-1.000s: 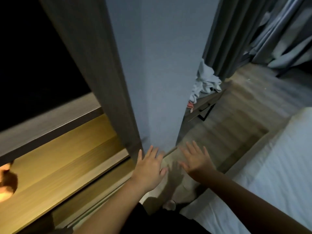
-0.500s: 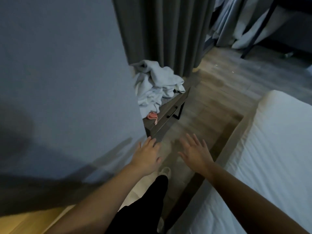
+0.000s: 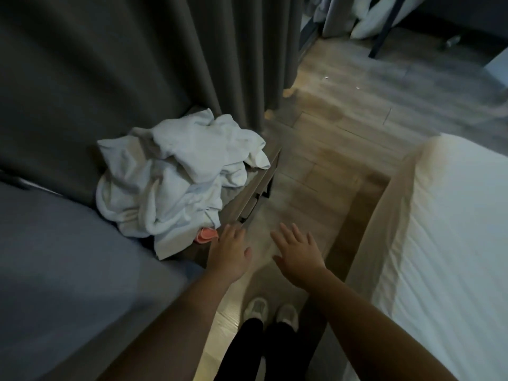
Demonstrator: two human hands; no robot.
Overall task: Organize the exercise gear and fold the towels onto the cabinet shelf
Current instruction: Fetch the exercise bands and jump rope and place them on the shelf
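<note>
- Crumpled white towels (image 3: 178, 177) lie heaped on a low wooden cabinet (image 3: 248, 193), against a dark grey curtain (image 3: 154, 64).
- A pink cloth (image 3: 204, 234) peeks from under the heap.
- The left hand (image 3: 229, 255), fingers straight, hovers beside the pink cloth, holding nothing.
- The right hand (image 3: 298, 253), fingers spread, hovers over the wooden floor (image 3: 343, 127).
- A white mattress (image 3: 450, 232) lies on the right.

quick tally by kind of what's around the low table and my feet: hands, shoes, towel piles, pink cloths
hands: 2, left hand and right hand, both open
shoes: 2, left shoe and right shoe
white towel pile: 1, the towels in it are too tangled to count
pink cloth: 1, partly under the pile
total: 6
</note>
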